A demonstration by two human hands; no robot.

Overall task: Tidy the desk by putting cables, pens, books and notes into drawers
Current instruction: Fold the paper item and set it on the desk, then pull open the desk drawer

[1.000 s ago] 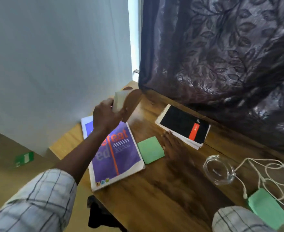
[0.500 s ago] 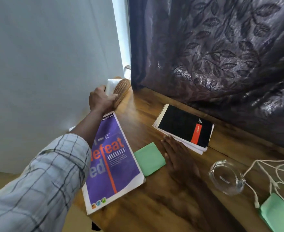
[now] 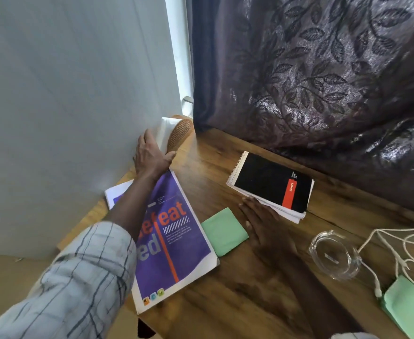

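Left hand (image 3: 152, 156) has set the white-and-brown woven holder (image 3: 176, 134) down in the desk (image 3: 250, 302) corner, grip loosened, fingers resting against it; right hand (image 3: 266, 225) lies flat, fingers spread, touching the black spiral notebook (image 3: 269, 185).

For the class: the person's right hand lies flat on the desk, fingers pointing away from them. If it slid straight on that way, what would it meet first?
The right hand would first meet the black spiral notebook: its fingers already lie at the near edge of the notebook's white pages, seemingly touching, though contact is hard to confirm.
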